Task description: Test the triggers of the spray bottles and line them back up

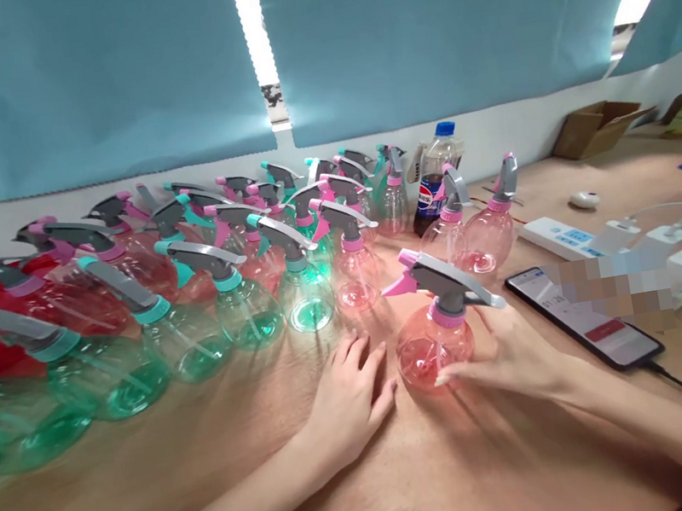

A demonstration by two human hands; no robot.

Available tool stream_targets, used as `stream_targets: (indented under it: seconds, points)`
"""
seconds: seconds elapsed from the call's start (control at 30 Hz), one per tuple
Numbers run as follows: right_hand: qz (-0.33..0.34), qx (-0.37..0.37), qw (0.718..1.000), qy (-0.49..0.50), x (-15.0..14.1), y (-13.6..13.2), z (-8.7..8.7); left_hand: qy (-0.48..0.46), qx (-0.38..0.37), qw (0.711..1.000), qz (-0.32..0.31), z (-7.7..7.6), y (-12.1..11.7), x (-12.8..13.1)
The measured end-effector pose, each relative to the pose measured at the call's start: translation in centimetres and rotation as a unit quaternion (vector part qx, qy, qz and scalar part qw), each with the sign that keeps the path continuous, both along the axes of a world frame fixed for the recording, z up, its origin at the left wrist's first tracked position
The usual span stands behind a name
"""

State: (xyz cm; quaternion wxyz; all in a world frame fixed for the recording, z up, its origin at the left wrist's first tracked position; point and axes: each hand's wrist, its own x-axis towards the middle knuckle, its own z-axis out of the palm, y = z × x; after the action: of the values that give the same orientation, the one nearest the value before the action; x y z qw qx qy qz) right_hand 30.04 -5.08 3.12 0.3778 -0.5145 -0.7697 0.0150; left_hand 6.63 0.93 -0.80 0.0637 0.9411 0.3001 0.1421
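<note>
My right hand (512, 354) is wrapped around the side of a pink spray bottle (424, 350), its thumb low on the front and its fingers behind the clear body. The bottle is nearly upright, with a grey and pink trigger head on top. To its left, my left hand (351, 396) rests on the table with its fingers spread, holding nothing. Beyond that hand stand a green spray bottle (307, 295) and another pink spray bottle (355, 275), both apart from it.
Several green and pink spray bottles crowd the left and back of the table (272, 474). A cola bottle (435, 176) stands behind. On the right lie a phone (584, 316), a power strip (562, 238) with chargers, a white earbud case (584, 200) and a cardboard box (593, 131).
</note>
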Motion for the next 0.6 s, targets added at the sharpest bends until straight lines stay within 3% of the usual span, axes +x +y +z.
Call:
stream_targets:
  seconds: [0.23, 0.6]
  points:
    - [-0.041, 0.009, 0.999, -0.017, -0.2, -1.0, -0.1, -0.015, 0.005, 1.0, -0.003, -0.1, 0.2, -0.2]
    - [-0.137, -0.028, 0.99, -0.007, 2.3, 4.9, -0.5, 0.011, 0.02, 1.0, -0.014, 0.1, 0.5, -0.4]
